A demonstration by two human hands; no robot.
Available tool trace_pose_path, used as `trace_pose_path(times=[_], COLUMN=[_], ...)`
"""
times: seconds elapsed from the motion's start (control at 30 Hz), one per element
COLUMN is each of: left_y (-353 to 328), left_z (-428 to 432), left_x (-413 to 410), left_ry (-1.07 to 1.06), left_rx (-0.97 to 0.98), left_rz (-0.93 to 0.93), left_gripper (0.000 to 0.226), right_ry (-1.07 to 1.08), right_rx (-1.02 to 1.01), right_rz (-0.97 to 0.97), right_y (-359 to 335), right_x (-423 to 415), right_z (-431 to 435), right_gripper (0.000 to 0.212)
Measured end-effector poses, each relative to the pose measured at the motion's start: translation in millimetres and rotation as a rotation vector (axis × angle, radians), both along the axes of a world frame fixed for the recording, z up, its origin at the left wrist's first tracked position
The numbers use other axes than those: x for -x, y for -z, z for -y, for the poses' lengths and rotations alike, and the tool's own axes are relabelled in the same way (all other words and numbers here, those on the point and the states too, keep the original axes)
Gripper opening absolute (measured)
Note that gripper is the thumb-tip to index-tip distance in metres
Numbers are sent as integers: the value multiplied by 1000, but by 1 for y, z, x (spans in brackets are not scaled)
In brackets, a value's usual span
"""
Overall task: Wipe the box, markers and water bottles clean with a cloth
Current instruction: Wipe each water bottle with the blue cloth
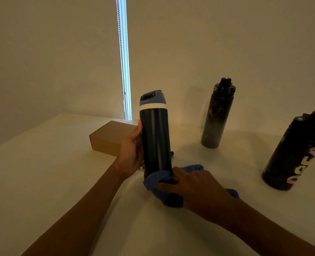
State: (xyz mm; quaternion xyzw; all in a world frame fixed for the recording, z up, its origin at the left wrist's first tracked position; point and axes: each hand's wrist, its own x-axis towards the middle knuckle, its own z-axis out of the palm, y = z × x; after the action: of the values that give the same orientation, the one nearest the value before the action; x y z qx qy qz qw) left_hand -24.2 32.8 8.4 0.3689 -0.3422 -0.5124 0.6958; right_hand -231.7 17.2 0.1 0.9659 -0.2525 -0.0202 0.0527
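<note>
The bottle wiping is in hand. The left hand (132,150) has its grip curled round the upright navy water bottle (155,137), near the table (60,182) middle. The right hand (193,187) pinches the blue cloth (158,179) round the bottle's base. Next, I judge, the cloth should slide upward to the lid.

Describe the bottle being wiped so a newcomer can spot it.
Under the bright vertical strip of light, beside the cardboard box, the left hand holds a dark bottle upright while the right hand presses a blue cloth round its base. Only it has a blue lid above a white band; the plain black bottle and the lettered black bottle to its right do not.
</note>
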Motion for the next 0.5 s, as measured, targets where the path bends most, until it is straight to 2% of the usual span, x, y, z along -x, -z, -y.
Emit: trace_pose_path(times=[0.07, 0.1, 0.2, 0.27, 0.33, 0.47, 0.5], left_y=[0, 3, 5, 7, 2, 2, 3], left_z=[2, 4, 6, 7, 6, 6, 6], left_x=[-2, -3, -6, -8, -6, -3, -3], left_ry=[-18, -13, -25, 3, 43, -4, 11], left_rx=[-12, -9, -20, 6, 24, 52, 56], left_rz=[20, 34, 59, 87, 95, 321, 343], left_gripper=[49, 49, 53, 61, 70, 63, 63], right_ry=[29, 8, -12, -23, -9, -4, -9], right_rx=[-127, -94, -8, 21, 17, -31, -33], right_rz=[-161, -183, -201, -164, 61, 703, 806], right_y=[5, 8, 7, 10, 7, -2, -8], right_x=[0, 2, 14, 27, 36, 39, 34], right_z=[-1, -1, 3, 6, 10, 20, 18], right_gripper=[71, 75, 61, 61, 54, 43, 43])
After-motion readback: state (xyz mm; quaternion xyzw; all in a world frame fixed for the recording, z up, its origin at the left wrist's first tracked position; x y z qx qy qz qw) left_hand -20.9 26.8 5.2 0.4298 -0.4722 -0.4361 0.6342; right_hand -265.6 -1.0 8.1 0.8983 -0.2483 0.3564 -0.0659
